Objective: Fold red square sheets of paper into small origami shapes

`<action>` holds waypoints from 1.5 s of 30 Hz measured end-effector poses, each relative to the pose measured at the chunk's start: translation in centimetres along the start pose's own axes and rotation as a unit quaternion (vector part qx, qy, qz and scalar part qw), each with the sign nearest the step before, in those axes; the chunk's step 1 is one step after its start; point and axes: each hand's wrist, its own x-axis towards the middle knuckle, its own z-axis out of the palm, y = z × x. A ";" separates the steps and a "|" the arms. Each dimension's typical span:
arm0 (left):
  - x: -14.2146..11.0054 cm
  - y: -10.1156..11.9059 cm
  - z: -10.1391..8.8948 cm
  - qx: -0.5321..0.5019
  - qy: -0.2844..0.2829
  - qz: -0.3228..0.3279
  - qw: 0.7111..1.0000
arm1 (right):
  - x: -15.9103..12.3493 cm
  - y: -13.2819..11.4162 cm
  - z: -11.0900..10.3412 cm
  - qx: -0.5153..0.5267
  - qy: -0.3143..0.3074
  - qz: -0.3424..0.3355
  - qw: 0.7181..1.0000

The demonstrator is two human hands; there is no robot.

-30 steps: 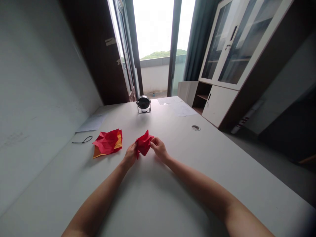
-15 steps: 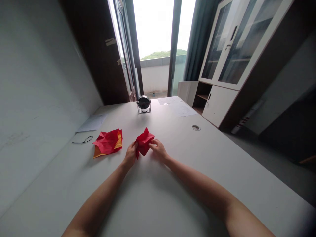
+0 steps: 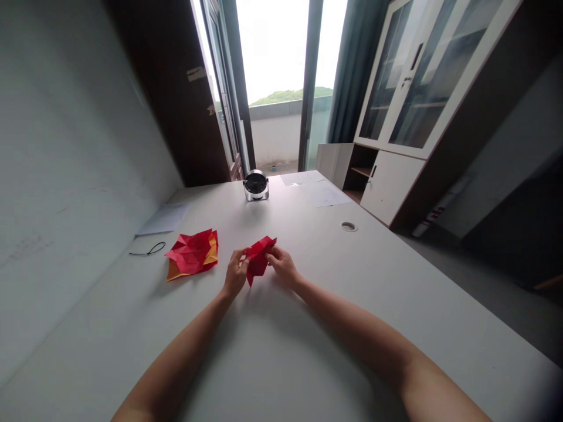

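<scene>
A small piece of folded red paper (image 3: 258, 257) is held just above the white table (image 3: 281, 351) between both hands. My left hand (image 3: 235, 274) pinches its left side with fingers closed. On the other side, my right hand (image 3: 282, 266) grips the paper's right edge, fingers also closed. The paper looks narrow and creased, with a point toward the window.
A crumpled red and orange paper sheet (image 3: 192, 253) lies to the left, with a black cord loop (image 3: 148, 250) and a white sheet (image 3: 164, 218) beyond it. A small round fan (image 3: 255, 185) stands at the far edge. A cable hole (image 3: 349, 226) and more papers (image 3: 325, 194) lie right.
The red paper has been pressed narrower and flatter between the hands. My left hand has shifted slightly right and its fingers have come up over the paper's left side.
</scene>
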 end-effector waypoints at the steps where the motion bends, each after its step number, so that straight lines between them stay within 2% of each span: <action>1: 0.0 0.3 0.0 0.011 -0.018 0.011 1.000 | 0.0 0.0 0.0 -0.001 0.001 -0.002 1.000; 5: 0.0 0.9 -0.3 0.057 -0.070 0.052 0.995 | 0.0 0.1 0.0 0.005 -0.001 0.001 1.000; 10: -0.1 1.4 -0.3 0.085 -0.087 0.080 0.989 | 0.0 0.0 -0.1 0.012 0.009 0.003 1.000; 15: -0.3 1.7 -0.1 0.092 -0.117 0.100 0.984 | 0.0 -0.2 -0.2 -0.034 0.018 0.005 0.999; 26: -0.6 1.6 0.1 0.110 -0.130 0.105 0.980 | -0.1 -0.1 -0.4 -0.074 0.033 0.011 0.997; 32: -0.3 1.2 -0.1 0.115 -0.087 0.097 0.985 | 1.1 0.6 -1.6 -0.051 0.087 0.024 0.995; 38: 0.3 0.3 -1.0 0.113 -0.019 0.065 0.991 | 2.7 1.1 -3.8 0.030 0.142 0.076 0.986; 42: 0.8 -0.9 -1.7 0.084 0.004 0.035 0.996 | 3.4 1.3 -4.8 0.073 0.171 0.098 0.978; 45: 1.2 -1.9 -2.0 0.023 0.005 -0.012 1.000 | 3.9 1.6 -5.4 0.106 0.186 0.096 0.972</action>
